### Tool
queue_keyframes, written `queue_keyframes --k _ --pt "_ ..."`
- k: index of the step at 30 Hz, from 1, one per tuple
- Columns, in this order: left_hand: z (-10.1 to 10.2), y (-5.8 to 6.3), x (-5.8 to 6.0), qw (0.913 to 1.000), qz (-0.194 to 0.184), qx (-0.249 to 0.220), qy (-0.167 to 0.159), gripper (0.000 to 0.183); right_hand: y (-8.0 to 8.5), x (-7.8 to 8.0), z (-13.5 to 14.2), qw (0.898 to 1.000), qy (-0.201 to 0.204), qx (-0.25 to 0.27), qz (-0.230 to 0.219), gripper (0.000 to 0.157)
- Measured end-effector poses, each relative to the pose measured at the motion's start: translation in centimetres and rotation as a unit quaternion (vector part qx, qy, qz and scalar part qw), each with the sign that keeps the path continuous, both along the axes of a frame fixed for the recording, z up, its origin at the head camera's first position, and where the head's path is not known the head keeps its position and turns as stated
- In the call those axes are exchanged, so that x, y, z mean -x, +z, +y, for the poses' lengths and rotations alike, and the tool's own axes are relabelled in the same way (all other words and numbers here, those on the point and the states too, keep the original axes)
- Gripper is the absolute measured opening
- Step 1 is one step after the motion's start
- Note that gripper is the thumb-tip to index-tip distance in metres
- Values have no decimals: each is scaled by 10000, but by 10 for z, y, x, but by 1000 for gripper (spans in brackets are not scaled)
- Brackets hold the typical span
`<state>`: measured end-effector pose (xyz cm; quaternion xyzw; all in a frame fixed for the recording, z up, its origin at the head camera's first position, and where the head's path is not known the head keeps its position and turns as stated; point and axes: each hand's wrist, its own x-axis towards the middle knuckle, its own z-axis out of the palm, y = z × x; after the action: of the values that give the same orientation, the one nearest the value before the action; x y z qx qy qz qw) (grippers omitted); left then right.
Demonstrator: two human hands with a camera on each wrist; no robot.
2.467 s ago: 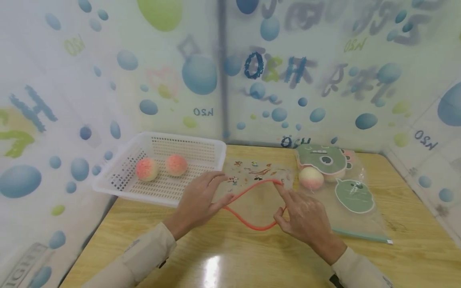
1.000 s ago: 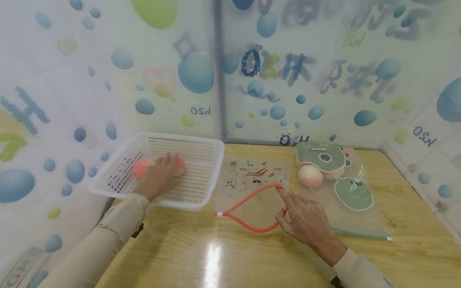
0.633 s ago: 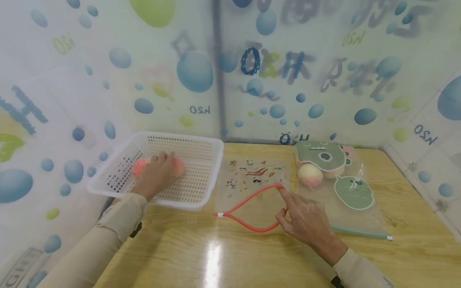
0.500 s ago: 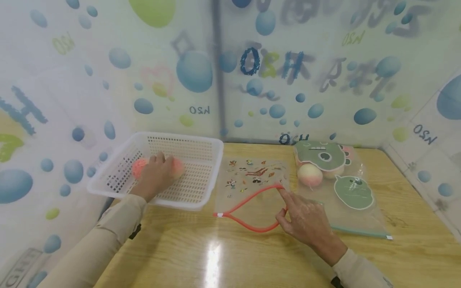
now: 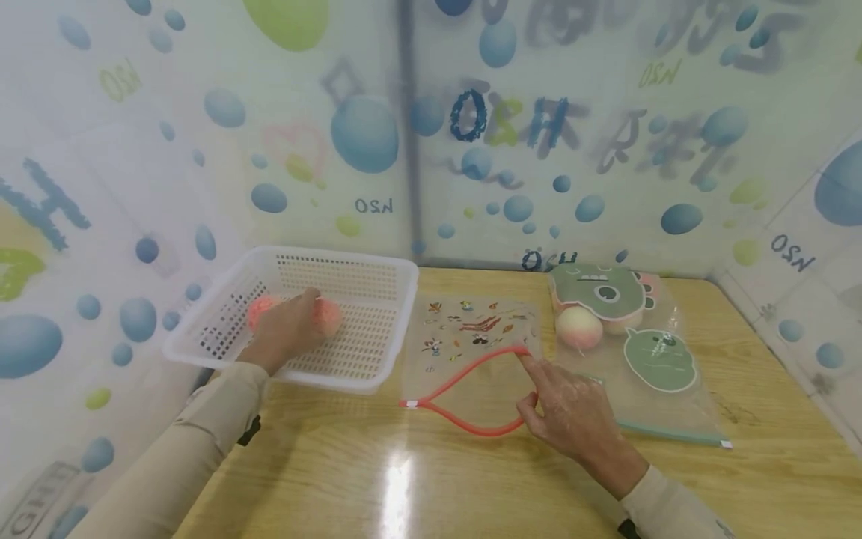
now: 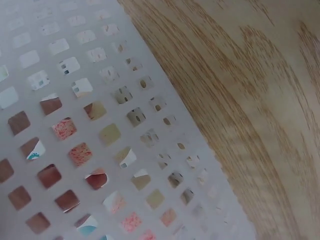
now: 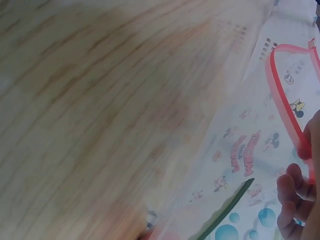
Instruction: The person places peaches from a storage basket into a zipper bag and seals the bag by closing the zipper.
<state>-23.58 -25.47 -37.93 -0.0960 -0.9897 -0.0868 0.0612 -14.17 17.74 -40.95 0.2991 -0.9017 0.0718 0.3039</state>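
In the basket [image 5: 337, 256], the left hand [image 5: 286, 333] is at a peach [image 5: 329, 317]; whether its grip is closed cannot be told. The right hand [image 5: 572, 408], finger and thumb spread wide, touches the red mouth [image 5: 486, 432] of the bag [image 5: 465, 337] on the worktop [image 5: 323, 479] beside the basket.

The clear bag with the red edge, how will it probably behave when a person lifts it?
The clear bag is probably floppy, since its see-through body lies almost flat on the table. The red edge seems bendable but perhaps springy, as it bows into a smooth loop. It is likely light: nothing shows inside.
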Motion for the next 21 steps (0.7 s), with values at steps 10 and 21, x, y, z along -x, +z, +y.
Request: queue_keyframes --k 10,21 --pt "-2 -1 -4 9998 -64 -125 105 44 -2 -4 -5 9998 65 -208 -30 44" --pt "6 5 -14 9990 10 -417 134 69 -1 -6 -5 9998 127 -70 134 39"
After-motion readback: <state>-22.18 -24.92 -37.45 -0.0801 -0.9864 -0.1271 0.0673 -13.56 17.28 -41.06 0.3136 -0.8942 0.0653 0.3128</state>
